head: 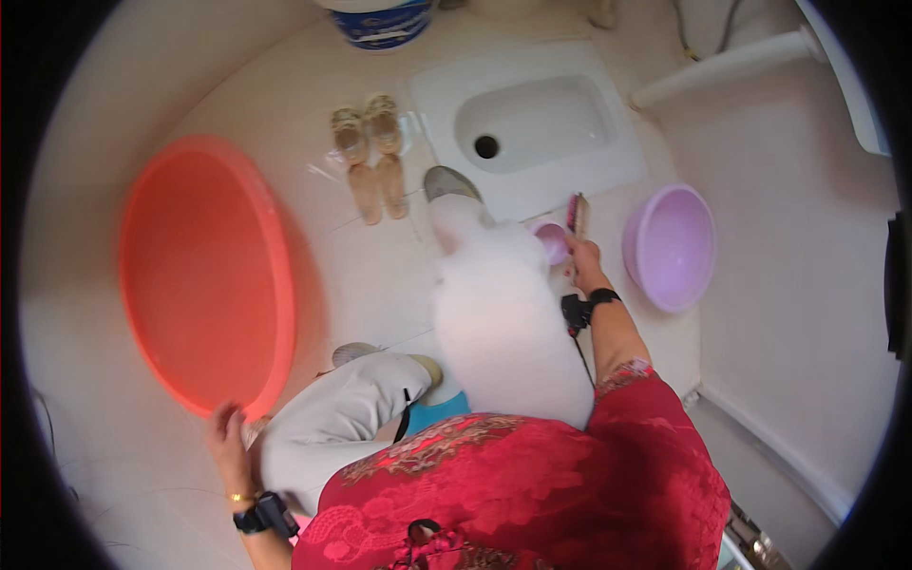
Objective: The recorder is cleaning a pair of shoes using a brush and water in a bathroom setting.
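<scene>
My right hand point(586, 262) is closed on a small pink plastic scoop point(551, 243), held beyond my right knee. Just past its fingers a scrub brush point(578, 214) with pink bristles lies on the floor. To the right of this hand is a purple plastic basin point(670, 248). A large orange plastic tub point(206, 278) fills the left side. My left hand point(231, 436) is by the tub's near rim with its fingers partly curled; whether it touches the rim is unclear. I see nothing held in it.
Ahead is a white ceramic squat toilet point(534, 125) with a dark drain hole. Patterned slippers point(367, 128) lie on the tiled floor point(370, 278) to its left. A blue and white bucket point(381, 25) stands at the far edge. A white pipe point(719, 68) runs along the right wall.
</scene>
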`<state>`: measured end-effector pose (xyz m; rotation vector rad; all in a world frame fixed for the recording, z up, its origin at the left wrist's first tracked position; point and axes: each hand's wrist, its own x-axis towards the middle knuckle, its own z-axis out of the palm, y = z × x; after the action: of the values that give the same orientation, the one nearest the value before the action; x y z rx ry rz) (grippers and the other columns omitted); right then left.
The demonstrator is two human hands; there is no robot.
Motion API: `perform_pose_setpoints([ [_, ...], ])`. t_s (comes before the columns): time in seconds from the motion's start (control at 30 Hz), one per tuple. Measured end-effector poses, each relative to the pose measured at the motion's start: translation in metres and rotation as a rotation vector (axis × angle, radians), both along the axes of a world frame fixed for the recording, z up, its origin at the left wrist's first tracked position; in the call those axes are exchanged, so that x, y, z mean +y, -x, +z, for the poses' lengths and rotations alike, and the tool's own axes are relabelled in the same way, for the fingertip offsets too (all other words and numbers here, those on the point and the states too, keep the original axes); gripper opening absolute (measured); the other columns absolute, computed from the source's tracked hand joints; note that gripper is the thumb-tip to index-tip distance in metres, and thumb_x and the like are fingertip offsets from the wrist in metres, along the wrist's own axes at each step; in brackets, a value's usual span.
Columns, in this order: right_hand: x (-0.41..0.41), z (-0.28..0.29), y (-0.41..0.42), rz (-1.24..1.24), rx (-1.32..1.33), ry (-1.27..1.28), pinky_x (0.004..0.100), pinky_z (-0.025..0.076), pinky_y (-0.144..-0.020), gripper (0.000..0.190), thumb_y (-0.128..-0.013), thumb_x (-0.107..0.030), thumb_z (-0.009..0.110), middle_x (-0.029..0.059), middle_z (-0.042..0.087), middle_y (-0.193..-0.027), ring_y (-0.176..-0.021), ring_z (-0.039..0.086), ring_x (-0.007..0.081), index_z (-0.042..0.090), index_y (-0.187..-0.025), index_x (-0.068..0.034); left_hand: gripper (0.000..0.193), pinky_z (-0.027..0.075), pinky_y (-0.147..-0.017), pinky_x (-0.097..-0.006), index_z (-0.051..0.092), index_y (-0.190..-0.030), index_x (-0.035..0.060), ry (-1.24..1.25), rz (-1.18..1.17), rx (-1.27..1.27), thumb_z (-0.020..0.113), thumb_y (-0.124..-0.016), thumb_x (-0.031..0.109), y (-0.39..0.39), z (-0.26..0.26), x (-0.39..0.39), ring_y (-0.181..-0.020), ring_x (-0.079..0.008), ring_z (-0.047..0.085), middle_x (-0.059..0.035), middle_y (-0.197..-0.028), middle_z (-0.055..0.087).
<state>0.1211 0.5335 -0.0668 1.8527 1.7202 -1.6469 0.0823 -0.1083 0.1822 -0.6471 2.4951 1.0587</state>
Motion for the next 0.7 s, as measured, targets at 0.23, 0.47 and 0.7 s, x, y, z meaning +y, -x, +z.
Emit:
perform_pose_setpoints([
  [0.23,0.019,0.018,-0.013,0.170,0.026,-0.104,0.0349,0.037,-0.035,0.027,-0.073,-0.018,0.068,0.0105,0.056,-0.071,-0.045,0.049,0.0199,0.056,-0.089,0.001,0.033,0.050,-0.080,-0.0371,0.063,-0.107,-0.0008,-0.016,-0.471,-0.309,0.063,-0.081,0.018,0.001,-0.009,0.093,-0.091,-0.0319,0.064,-0.0200,-0.100,0.065],
  [0.47,0.015,0.089,-0.004,0.407,0.197,-0.247,0.0315,0.035,-0.034,0.022,-0.073,-0.015,0.065,0.0099,0.057,-0.067,-0.039,0.047,0.0160,0.055,-0.086,0.001,0.036,0.048,-0.081,-0.0420,0.066,-0.105,0.0027,0.246,-0.963,-0.218,0.064,-0.078,0.028,-0.035,-0.042,0.081,-0.090,-0.0351,0.062,-0.0188,-0.097,0.066],
  [0.7,-0.013,0.159,0.012,0.554,0.464,-0.424,0.0292,0.036,-0.035,0.022,-0.073,-0.015,0.065,0.0055,0.057,-0.064,-0.038,0.045,0.0133,0.057,-0.088,-0.001,0.019,0.050,-0.073,-0.0413,0.070,-0.082,0.0033,0.341,-1.004,0.028,0.061,-0.076,0.019,-0.068,-0.101,0.059,-0.080,-0.0341,0.063,-0.0165,-0.084,0.066],
])
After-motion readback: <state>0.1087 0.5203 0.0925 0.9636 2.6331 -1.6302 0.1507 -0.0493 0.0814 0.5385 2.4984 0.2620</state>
